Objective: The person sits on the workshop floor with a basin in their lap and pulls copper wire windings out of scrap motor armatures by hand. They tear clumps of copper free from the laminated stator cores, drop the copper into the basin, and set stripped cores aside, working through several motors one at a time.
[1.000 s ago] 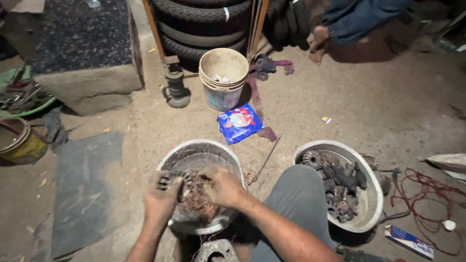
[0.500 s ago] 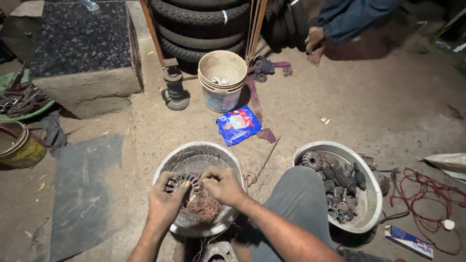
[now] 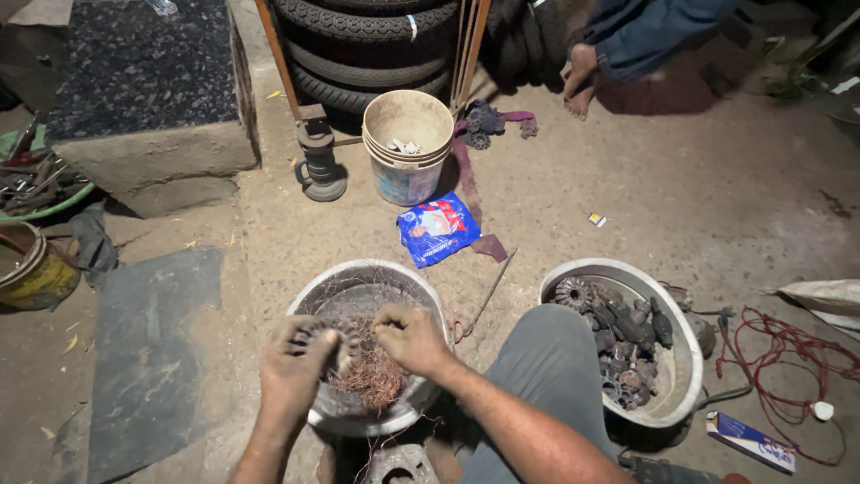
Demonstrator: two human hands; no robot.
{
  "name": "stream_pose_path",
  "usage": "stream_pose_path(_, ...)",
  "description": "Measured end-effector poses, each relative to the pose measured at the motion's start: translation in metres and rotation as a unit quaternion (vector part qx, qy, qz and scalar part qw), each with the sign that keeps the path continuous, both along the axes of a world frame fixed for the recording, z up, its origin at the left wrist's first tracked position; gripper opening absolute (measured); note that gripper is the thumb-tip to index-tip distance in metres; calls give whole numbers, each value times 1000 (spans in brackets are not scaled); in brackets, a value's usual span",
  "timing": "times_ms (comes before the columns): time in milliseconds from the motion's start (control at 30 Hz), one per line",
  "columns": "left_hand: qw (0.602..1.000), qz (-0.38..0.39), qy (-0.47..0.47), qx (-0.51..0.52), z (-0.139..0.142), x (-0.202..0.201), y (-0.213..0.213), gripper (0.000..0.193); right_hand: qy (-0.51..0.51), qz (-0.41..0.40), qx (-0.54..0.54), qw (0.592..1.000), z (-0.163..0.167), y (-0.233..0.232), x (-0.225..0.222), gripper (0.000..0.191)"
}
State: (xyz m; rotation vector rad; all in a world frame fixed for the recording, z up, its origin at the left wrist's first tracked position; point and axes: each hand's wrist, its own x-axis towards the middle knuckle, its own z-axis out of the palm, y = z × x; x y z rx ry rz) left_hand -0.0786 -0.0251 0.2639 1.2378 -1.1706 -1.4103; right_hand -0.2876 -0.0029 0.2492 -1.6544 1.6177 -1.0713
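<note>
Fingers of the left hand [image 3: 294, 369] are clamped around a dark toothed metal part [image 3: 324, 339]. Right hand [image 3: 410, 339] fingers are pinched together on the copper wire tangle [image 3: 369, 378] just beside that part. Both hands work over a round metal basin [image 3: 358, 291]. To the right, past the person's knee, a second basin [image 3: 676, 358] holds greasy gears. Farther ahead lie a blue packet [image 3: 437, 229] and a plastic bucket [image 3: 405, 148].

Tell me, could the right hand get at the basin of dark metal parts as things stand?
Probably yes. The right hand is at the copper wire in the near bowl. The basin of dark metal parts is open-topped on that side, past the person's knee, which the arm would have to cross.
</note>
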Motion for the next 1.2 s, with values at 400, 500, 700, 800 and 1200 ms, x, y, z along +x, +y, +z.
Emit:
stream_pose_path(400,995,40,-84,-41,-15,-8,11,24,137,81,-213,964,12,19,10,24)
stream_pose_path(500,991,55,-107,-64,-18,-7,10,23,16,85,-107,990,14,25,13,16)
stream_pose_path(700,986,50,-137,-77,-25,-3,8,23,2,35,-76,996,16,17,9,14)
stream_pose_path(800,991,41,-93,-89,-25,0,8,22,-32,21,-37,999,15,19,12,15)
stream_pose_path(1200,999,43,3,-33,-37,10,4,22,-111,46,-33,992,-41,4,-1,11)
